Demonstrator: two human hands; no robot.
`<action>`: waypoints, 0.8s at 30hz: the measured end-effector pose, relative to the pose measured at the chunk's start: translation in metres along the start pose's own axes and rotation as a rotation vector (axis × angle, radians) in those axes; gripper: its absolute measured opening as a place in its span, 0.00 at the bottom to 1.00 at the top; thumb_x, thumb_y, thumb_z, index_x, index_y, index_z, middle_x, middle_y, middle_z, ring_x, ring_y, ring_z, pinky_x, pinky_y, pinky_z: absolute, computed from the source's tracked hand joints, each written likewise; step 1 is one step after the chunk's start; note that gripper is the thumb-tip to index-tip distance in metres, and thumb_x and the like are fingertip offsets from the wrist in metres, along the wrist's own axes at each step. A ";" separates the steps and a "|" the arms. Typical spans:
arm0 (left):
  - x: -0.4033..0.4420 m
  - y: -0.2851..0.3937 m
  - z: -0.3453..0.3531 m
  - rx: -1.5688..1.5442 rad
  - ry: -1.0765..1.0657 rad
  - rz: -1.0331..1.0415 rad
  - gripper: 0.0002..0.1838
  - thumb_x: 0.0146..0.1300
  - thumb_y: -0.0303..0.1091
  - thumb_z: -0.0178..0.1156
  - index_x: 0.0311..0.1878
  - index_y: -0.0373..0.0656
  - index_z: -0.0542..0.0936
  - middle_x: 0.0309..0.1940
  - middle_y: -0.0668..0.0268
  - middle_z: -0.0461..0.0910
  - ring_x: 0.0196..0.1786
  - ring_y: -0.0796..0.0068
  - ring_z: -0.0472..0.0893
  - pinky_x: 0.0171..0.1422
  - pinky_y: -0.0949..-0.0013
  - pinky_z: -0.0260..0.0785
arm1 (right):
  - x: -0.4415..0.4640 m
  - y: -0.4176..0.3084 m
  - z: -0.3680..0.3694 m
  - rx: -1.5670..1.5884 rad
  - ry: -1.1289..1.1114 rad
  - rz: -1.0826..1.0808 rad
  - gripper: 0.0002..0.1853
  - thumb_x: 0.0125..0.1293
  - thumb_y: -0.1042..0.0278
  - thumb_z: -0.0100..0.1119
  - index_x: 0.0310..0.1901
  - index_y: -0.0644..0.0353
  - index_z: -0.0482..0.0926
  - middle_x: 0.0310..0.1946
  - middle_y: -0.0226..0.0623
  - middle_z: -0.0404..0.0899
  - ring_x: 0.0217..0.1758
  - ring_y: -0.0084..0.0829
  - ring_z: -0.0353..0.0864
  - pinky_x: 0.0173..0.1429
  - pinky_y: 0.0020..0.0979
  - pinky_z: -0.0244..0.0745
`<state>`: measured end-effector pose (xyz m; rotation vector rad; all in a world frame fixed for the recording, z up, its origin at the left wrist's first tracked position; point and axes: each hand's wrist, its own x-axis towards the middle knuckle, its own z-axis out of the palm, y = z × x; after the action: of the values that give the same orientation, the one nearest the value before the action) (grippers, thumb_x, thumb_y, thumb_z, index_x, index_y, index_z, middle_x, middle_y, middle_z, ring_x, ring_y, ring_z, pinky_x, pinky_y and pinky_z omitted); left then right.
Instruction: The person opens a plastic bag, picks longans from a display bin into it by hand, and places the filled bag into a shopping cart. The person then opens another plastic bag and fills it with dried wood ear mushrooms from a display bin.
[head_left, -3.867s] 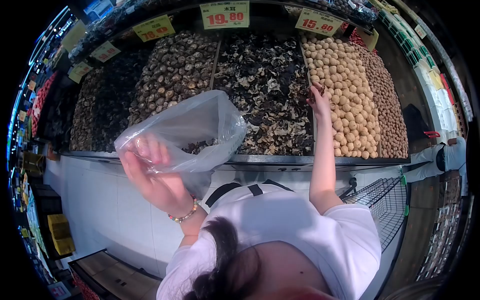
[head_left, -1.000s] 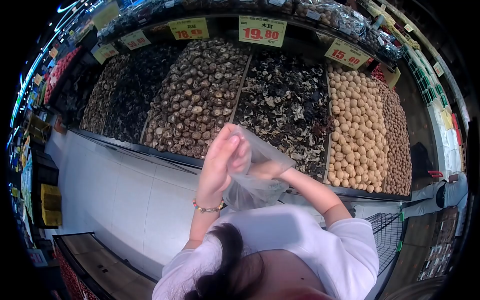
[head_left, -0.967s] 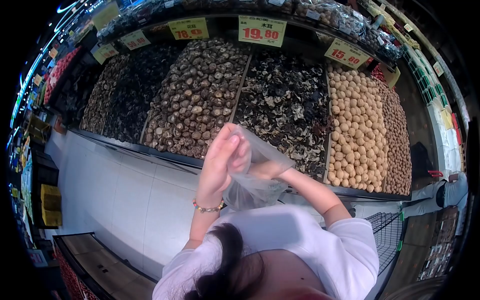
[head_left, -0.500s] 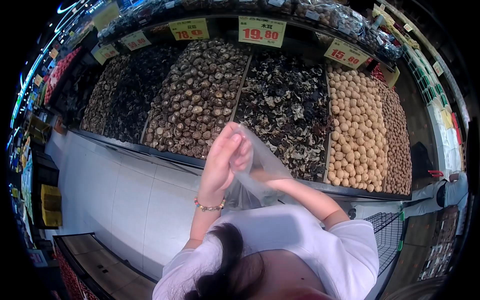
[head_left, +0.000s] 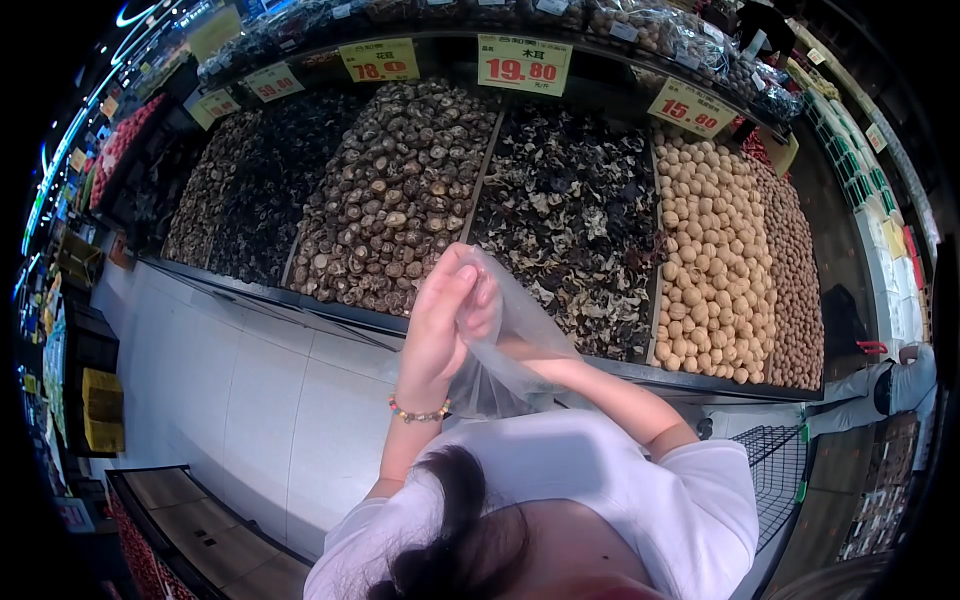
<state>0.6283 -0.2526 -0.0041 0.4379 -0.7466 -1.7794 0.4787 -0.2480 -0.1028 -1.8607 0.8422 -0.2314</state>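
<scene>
My left hand (head_left: 452, 305), with a beaded bracelet at the wrist, grips the rim of a clear plastic bag (head_left: 515, 315) in front of the bins. Fingers of that hand are curled round the film. My right hand (head_left: 520, 355) is inside or behind the bag, seen only dimly through the plastic, so its fingers cannot be made out. Beyond the bag lies a bin of black dried fungus (head_left: 570, 190). Dried mushrooms (head_left: 390, 190) fill the bin to its left, and walnuts (head_left: 710, 260) the one to its right.
Price signs (head_left: 525, 65) stand along the back of the bins. A wire cart (head_left: 775, 465) is at the right, near a person's legs (head_left: 845, 390). A wooden-topped stand (head_left: 200, 530) is at the lower left. Packaged goods (head_left: 650, 30) line the shelf above.
Since the earliest frame, my right hand has come from the fungus and walnut border to the bag, and my left hand has moved right with the bag. Over the last second both shift only slightly.
</scene>
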 end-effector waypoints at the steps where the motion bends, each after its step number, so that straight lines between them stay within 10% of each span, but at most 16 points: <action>1: 0.000 0.000 0.000 -0.003 -0.002 0.001 0.05 0.65 0.34 0.49 0.41 0.44 0.67 0.24 0.72 0.64 0.21 0.87 0.60 0.21 0.85 0.51 | 0.001 0.003 0.003 -0.017 0.011 -0.052 0.17 0.64 0.61 0.44 0.48 0.65 0.72 0.45 0.44 0.75 0.49 0.34 0.73 0.53 0.33 0.67; 11: -0.002 0.005 -0.002 -0.081 0.079 0.139 0.04 0.67 0.32 0.46 0.42 0.44 0.68 0.26 0.72 0.64 0.22 0.87 0.60 0.21 0.85 0.51 | -0.001 -0.029 -0.009 -0.140 0.338 -0.054 0.18 0.59 0.64 0.54 0.51 0.59 0.72 0.46 0.45 0.75 0.47 0.43 0.75 0.51 0.35 0.69; 17: -0.003 0.006 -0.002 -0.103 0.143 0.228 0.04 0.67 0.32 0.47 0.41 0.44 0.67 0.28 0.71 0.66 0.24 0.84 0.63 0.24 0.82 0.54 | -0.006 -0.045 -0.027 0.114 0.690 -0.173 0.16 0.56 0.69 0.60 0.47 0.60 0.74 0.35 0.33 0.75 0.36 0.23 0.74 0.45 0.23 0.69; 24: -0.002 0.003 0.006 -0.043 0.173 0.307 0.05 0.67 0.33 0.47 0.42 0.44 0.67 0.31 0.71 0.67 0.28 0.83 0.64 0.28 0.81 0.55 | 0.006 -0.025 -0.044 1.497 0.782 -0.142 0.13 0.63 0.68 0.55 0.48 0.61 0.73 0.44 0.34 0.77 0.43 0.25 0.78 0.46 0.28 0.76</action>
<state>0.6280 -0.2496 0.0022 0.4184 -0.6164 -1.4478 0.4715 -0.2785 -0.0630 -0.3520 0.6576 -1.3149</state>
